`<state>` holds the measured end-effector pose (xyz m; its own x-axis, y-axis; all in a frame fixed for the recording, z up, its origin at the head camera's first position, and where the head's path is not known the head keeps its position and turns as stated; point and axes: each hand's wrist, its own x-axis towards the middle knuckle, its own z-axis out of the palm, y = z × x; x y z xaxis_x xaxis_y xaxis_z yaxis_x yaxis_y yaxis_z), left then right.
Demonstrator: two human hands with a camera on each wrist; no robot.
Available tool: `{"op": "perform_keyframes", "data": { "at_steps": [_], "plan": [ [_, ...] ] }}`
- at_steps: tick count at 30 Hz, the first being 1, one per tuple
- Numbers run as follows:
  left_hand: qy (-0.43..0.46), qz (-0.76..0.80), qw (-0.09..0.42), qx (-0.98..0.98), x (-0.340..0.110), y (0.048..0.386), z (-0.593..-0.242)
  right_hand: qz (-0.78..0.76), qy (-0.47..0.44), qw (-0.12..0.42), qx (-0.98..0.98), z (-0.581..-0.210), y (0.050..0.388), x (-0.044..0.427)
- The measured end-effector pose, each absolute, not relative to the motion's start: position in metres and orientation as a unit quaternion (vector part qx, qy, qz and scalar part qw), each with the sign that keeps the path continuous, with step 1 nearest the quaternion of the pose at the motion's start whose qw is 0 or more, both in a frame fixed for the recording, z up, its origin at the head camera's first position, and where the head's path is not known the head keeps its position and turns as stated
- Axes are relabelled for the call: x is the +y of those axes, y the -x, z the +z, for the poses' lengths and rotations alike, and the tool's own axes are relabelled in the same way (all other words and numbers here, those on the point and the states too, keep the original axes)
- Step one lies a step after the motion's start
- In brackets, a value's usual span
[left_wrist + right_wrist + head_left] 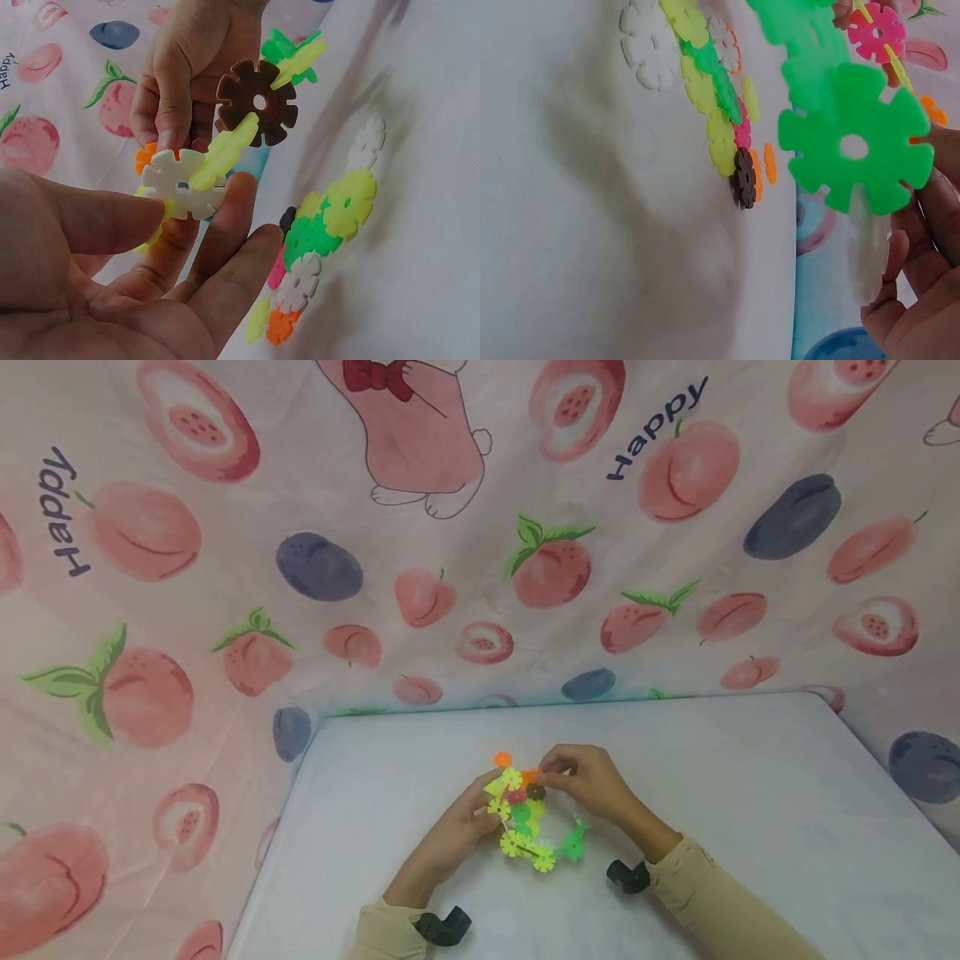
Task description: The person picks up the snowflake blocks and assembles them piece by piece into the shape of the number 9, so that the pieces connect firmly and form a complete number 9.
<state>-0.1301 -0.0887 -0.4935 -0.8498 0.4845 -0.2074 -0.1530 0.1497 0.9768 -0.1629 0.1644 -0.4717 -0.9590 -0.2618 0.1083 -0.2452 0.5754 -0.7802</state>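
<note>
Head view: left hand (459,828) pinches white disc (166,184) in flower-disc chain (229,150); right hand (591,781) pinches orange disc (529,777). More discs (350,204) lie below on white table (720,793).

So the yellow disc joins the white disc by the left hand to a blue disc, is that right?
Not quite: it's a brown disc, not blue, as the left wrist view shows. The yellow disc does join it to the white disc by the left hand.
</note>
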Motion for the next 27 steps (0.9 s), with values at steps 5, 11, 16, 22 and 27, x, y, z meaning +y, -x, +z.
{"op": "perform_keyframes", "data": {
  "at_steps": [5, 11, 16, 22, 27],
  "plan": [
    [-0.115, 0.636, 0.25, 0.721, -0.0882, 0.1293, -0.4915, -0.431, 0.155, -0.01, 0.889, -0.4705, 0.1619, 0.164],
    [-0.111, 0.641, 0.252, 0.717, -0.0863, 0.129, -0.4896, -0.414, 0.18, -0.041, 0.891, -0.4706, 0.1615, 0.164],
    [-0.11, 0.642, 0.251, 0.716, -0.0854, 0.1289, -0.4885, -0.398, 0.18, -0.054, 0.898, -0.4704, 0.1607, 0.1628],
    [-0.11, 0.64, 0.247, 0.719, -0.0844, 0.1292, -0.4889, -0.39, 0.176, -0.065, 0.901, -0.4674, 0.1582, 0.1608],
    [-0.105, 0.634, 0.243, 0.727, -0.0829, 0.1291, -0.4891, -0.38, 0.188, -0.075, 0.903, -0.4662, 0.157, 0.1604]
  ]
}}
